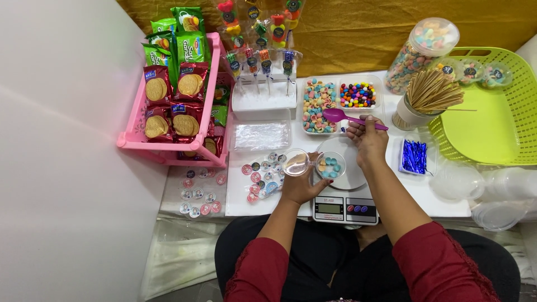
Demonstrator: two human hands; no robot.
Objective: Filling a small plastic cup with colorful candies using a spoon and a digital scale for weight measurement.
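Observation:
My left hand (302, 184) holds a small clear hinged cup (330, 165) over the white kitchen scale (345, 206). Its lid (296, 162) is swung open to the left, and several pastel candies lie in the cup. My right hand (366, 140) grips a purple plastic spoon (339, 116) just above the cup. The spoon's bowl hangs over a white tray of pastel ring candies (319, 106). Beside it sits a tray of bright round candies (358, 95).
A pink rack of biscuit packets (174, 100) stands at left, candy lollipops in a white stand (263, 84) at the back. Round stickers (263, 176) lie left of the scale. A cup of wooden skewers (428, 95), blue twist ties (414, 156), a green basket (492, 112), a candy jar (420, 53) and empty clear cups (492, 193) are on the right.

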